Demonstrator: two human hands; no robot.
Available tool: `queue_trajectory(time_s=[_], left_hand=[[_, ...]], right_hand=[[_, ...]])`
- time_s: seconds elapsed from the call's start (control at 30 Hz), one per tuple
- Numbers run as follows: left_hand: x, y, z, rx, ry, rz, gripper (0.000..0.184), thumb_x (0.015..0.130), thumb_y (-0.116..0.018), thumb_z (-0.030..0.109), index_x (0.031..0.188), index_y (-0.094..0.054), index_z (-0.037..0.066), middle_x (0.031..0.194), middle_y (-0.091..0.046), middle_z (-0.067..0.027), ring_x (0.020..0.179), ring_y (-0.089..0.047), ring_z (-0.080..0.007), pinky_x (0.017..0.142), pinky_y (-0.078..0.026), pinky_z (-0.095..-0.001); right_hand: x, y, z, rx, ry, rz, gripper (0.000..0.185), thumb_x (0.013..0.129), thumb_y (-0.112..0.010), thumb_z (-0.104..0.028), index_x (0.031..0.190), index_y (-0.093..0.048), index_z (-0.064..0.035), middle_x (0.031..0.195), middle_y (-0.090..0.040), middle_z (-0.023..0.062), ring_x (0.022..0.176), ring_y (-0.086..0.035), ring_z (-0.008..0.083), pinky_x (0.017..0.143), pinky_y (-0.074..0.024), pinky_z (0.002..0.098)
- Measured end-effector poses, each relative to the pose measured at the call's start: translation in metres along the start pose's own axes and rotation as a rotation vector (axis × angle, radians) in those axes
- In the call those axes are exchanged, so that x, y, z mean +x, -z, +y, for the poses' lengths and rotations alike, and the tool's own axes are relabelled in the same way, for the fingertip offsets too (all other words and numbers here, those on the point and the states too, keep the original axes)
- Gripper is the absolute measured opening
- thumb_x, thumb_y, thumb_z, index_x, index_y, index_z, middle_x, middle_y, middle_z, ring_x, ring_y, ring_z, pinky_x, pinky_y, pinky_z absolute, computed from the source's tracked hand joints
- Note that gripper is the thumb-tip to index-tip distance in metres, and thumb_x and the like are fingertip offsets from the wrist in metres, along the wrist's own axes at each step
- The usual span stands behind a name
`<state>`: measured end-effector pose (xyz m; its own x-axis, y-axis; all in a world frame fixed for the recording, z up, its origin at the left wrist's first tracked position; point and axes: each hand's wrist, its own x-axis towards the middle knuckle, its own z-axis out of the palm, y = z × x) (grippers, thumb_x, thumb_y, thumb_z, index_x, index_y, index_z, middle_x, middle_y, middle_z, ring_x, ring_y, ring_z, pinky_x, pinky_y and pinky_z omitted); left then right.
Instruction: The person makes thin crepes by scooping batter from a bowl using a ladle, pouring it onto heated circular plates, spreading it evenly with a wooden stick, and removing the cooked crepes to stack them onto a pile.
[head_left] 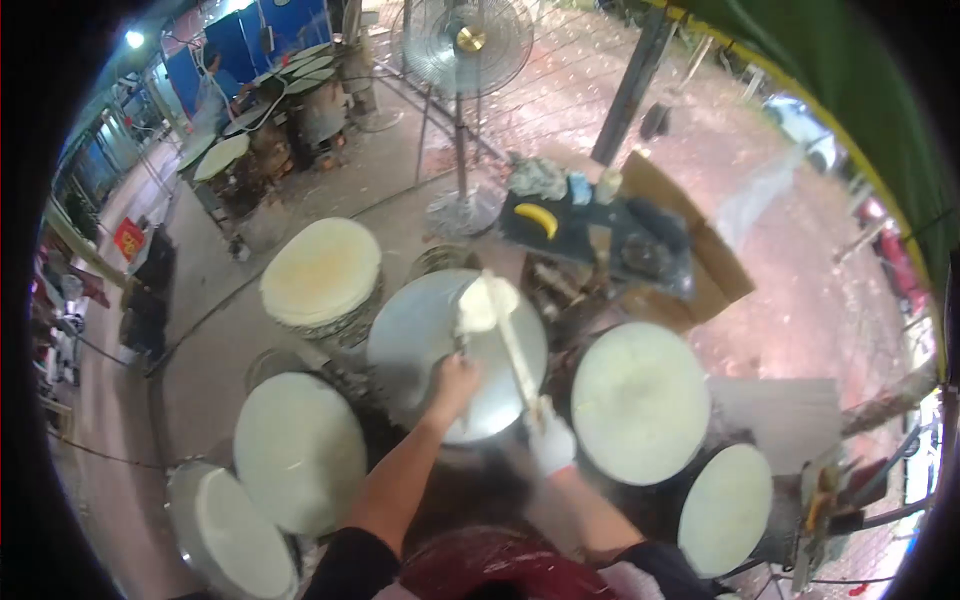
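Observation:
A round metal griddle (410,345) lies in front of me, with a pale mass of batter or dough (478,308) near its far edge. My left hand (457,382), bare, is closed round the handle of a small tool whose head touches the pale mass. My right hand (550,438) wears a pale glove and grips the near end of a long flat wooden stick (515,350). The stick slants across the griddle, its far end beside the pale mass.
Round griddles with pale sheets stand at left (300,455) and right (641,405). A stack of flatbreads (322,270) is at the upper left. Beyond are a standing fan (468,40), a dark table (570,235) with a yellow object (538,219), and cardboard (715,270). Another person (212,90) is far left.

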<state>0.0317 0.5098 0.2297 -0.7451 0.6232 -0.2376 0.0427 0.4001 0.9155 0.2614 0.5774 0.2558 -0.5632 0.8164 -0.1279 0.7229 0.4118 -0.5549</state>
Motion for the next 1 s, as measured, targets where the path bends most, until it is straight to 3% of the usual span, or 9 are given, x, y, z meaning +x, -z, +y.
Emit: queue_trajectory(time_s=[0.07, 0.2, 0.3, 0.37, 0.47, 0.6, 0.77, 0.83, 1.0], left_hand=[[-0.003, 0.003, 0.002, 0.292, -0.148, 0.146, 0.040, 0.083, -0.062, 0.016, 0.115, -0.051, -0.005, 0.098, -0.064, -0.0282, 0.090, -0.063, -0.0437, 0.078, -0.049, -0.0474], [-0.029, 0.044, 0.048, 0.384, -0.242, 0.323, 0.039, 0.087, -0.058, 0.012, 0.122, -0.049, -0.004, 0.098, -0.063, -0.0255, 0.090, -0.062, -0.0407, 0.078, -0.049, -0.0470], [-0.033, 0.087, 0.007, 0.275, -0.425, 0.526, 0.029, 0.092, -0.057, 0.014, 0.115, -0.050, -0.002, 0.092, -0.062, -0.0246, 0.081, -0.061, -0.0416, 0.071, -0.048, -0.0444], [-0.050, 0.124, 0.040, 0.230, -0.571, 0.552, 0.017, 0.093, -0.056, 0.012, 0.104, -0.053, -0.001, 0.085, -0.060, -0.0232, 0.074, -0.059, -0.0409, 0.064, -0.047, -0.0413], [-0.078, 0.154, 0.046, 0.117, -0.398, 0.511, 0.012, 0.093, -0.053, 0.009, 0.100, -0.053, -0.001, 0.082, -0.058, -0.0212, 0.074, -0.057, -0.0404, 0.065, -0.046, -0.0409], [-0.097, 0.185, -0.010, 0.340, -0.453, 0.256, 0.024, 0.093, -0.052, 0.015, 0.109, -0.055, -0.003, 0.086, -0.062, -0.0209, 0.079, -0.061, -0.0368, 0.072, -0.048, -0.0435], [-0.144, 0.213, 0.028, 0.097, 0.069, 0.213, 0.020, 0.090, -0.055, 0.012, 0.104, -0.060, -0.002, 0.103, -0.059, -0.0257, 0.090, -0.060, -0.0409, 0.075, -0.048, -0.0464], [-0.146, 0.226, -0.051, 0.458, -0.289, 0.293, 0.021, 0.096, -0.050, 0.018, 0.108, -0.056, 0.001, 0.076, -0.047, -0.0059, 0.062, -0.044, -0.0161, 0.052, -0.037, -0.0301], [-0.158, 0.232, -0.090, 0.732, -0.490, 0.379, 0.027, 0.102, -0.042, 0.025, 0.111, -0.050, 0.001, 0.059, -0.036, 0.0049, 0.041, -0.033, -0.0044, 0.035, -0.028, -0.0224]], right_hand=[[0.002, -0.001, 0.001, -0.121, -0.065, -0.008, 0.054, 0.095, -0.047, -0.044, 0.137, -0.048, -0.0091, 0.089, -0.064, 0.0248, 0.082, -0.063, 0.0410, 0.076, -0.0492, 0.0505], [0.006, -0.013, -0.008, 0.294, -0.065, 0.055, 0.050, 0.093, -0.054, -0.043, 0.128, -0.056, -0.0064, 0.109, -0.064, 0.0249, 0.098, -0.062, 0.0401, 0.085, -0.0477, 0.0454], [0.012, -0.032, -0.042, 0.796, -0.301, -0.274, 0.038, 0.092, -0.061, -0.032, 0.112, -0.066, 0.0000, 0.089, -0.066, 0.0028, 0.083, -0.056, 0.0097, 0.074, -0.0461, 0.0255], [0.007, 0.008, -0.080, 0.721, -0.273, -0.179, 0.035, 0.092, -0.063, -0.025, 0.115, -0.065, 0.0016, 0.096, -0.068, 0.0071, 0.086, -0.060, 0.0108, 0.077, -0.0486, 0.0276], [0.008, 0.016, -0.052, 0.724, -0.192, 0.007, 0.036, 0.093, -0.061, -0.023, 0.119, -0.062, 0.0017, 0.088, -0.068, 0.0067, 0.079, -0.060, 0.0097, 0.069, -0.0491, 0.0243], [0.010, -0.042, -0.060, 0.914, -0.344, -0.198, 0.036, 0.093, -0.061, -0.024, 0.122, -0.062, -0.0023, 0.073, -0.060, 0.0012, 0.056, -0.049, 0.0062, 0.051, -0.0407, 0.0219], [0.019, -0.011, -0.040, 0.629, -0.191, -0.156, 0.034, 0.091, -0.064, -0.021, 0.120, -0.063, -0.0029, 0.097, -0.069, 0.0035, 0.088, -0.060, 0.0083, 0.079, -0.0468, 0.0225], [0.031, -0.025, 0.009, 0.795, -0.159, -0.048, 0.030, 0.092, -0.063, -0.023, 0.115, -0.066, -0.0034, 0.089, -0.068, 0.0029, 0.081, -0.060, 0.0100, 0.073, -0.0471, 0.0231], [0.032, -0.004, -0.090, 0.999, -0.388, -0.537, 0.029, 0.093, -0.063, -0.026, 0.117, -0.067, -0.0090, 0.070, -0.056, -0.0074, 0.048, -0.040, 0.0019, 0.043, -0.0296, 0.0196]])
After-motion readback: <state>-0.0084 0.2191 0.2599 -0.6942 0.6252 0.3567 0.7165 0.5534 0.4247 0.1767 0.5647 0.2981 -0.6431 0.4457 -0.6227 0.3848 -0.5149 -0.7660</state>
